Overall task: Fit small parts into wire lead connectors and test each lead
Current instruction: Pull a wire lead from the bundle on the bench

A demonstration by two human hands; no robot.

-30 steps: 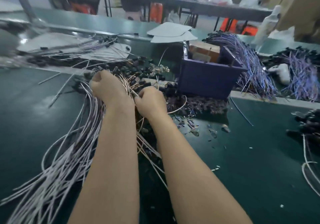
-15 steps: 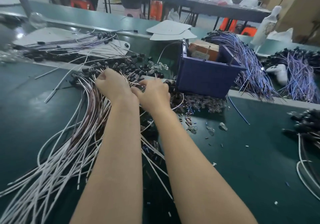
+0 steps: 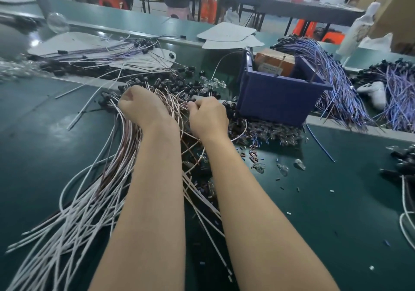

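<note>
My hands, touching a moment ago, have drawn apart, and the right hand (image 3: 207,116) is now nearer the bin (image 3: 278,102). It sits just left of the bin, fingers curled, pinching at the leads (image 3: 94,201). The left hand (image 3: 141,107) lies further left, clenched over their connector ends; whether it grips any I cannot tell. The leads fan away from the bin across the worktop (image 3: 336,212) towards me. Small parts (image 3: 269,133) lie heaped against the bin's front.
</note>
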